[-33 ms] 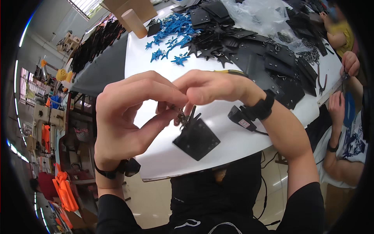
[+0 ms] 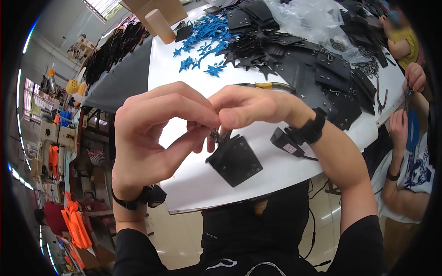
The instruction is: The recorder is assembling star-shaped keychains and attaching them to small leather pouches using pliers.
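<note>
My left hand [image 2: 159, 133] is closed, thumb and fingertips pinching a small metal chain [image 2: 216, 136] whose links are partly hidden. My right hand [image 2: 251, 106] meets it fingertip to fingertip, also closed around the small metal parts; exactly what sits in its fingers is hidden. Below the fingertips hangs a flat black square pouch [image 2: 237, 162] with small studs, tilted and clear of the white table [image 2: 193, 184]. A narrow black piece stands up beside the chain at its upper corner.
Beyond my hands lie yellow-handled pliers [image 2: 271, 86], blue star-shaped pieces [image 2: 214, 70], black stars [image 2: 264, 69] and stacked black pouches [image 2: 334, 69]. Clear plastic sheeting [image 2: 306, 20] and loose chains [image 2: 366, 64] lie farther back. Another person's hands [image 2: 398, 124] work at the right edge.
The pouch has swung slightly to the right and turned a little. The pointed black piece beside the chain shows less. Both hands keep nearly the same place, and more of the pliers shows.
</note>
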`<state>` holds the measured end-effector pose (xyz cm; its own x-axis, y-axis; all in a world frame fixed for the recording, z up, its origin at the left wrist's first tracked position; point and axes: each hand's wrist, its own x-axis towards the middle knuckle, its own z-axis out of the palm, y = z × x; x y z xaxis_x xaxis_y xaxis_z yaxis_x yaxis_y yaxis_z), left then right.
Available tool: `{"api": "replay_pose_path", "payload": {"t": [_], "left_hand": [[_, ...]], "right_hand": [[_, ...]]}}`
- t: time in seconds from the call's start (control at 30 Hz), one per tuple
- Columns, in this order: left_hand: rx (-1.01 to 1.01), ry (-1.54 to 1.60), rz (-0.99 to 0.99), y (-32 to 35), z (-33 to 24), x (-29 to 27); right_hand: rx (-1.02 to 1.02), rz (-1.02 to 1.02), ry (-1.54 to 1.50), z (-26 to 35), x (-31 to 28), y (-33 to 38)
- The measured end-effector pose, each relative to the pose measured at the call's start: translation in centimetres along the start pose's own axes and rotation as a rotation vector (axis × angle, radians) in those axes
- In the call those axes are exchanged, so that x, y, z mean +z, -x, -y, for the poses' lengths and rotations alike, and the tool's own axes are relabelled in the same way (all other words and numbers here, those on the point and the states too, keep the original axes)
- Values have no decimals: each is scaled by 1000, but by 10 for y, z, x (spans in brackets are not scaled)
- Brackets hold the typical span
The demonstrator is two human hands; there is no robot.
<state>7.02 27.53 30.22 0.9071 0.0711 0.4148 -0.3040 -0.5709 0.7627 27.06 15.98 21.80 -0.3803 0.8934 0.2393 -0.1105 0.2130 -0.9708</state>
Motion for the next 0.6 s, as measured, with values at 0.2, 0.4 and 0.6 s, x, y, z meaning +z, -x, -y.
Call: {"api": "replay_pose_path", "payload": {"t": [0.2, 0.4, 0.6], "left_hand": [[26, 96, 21, 3, 55, -21], [-84, 188, 35, 4, 110, -25], [-151, 232, 112, -1, 146, -20]], "right_hand": [[174, -176, 249, 5, 19, -10], [403, -233, 62, -22, 12, -17], [586, -423, 55, -32, 3, -22]]}}
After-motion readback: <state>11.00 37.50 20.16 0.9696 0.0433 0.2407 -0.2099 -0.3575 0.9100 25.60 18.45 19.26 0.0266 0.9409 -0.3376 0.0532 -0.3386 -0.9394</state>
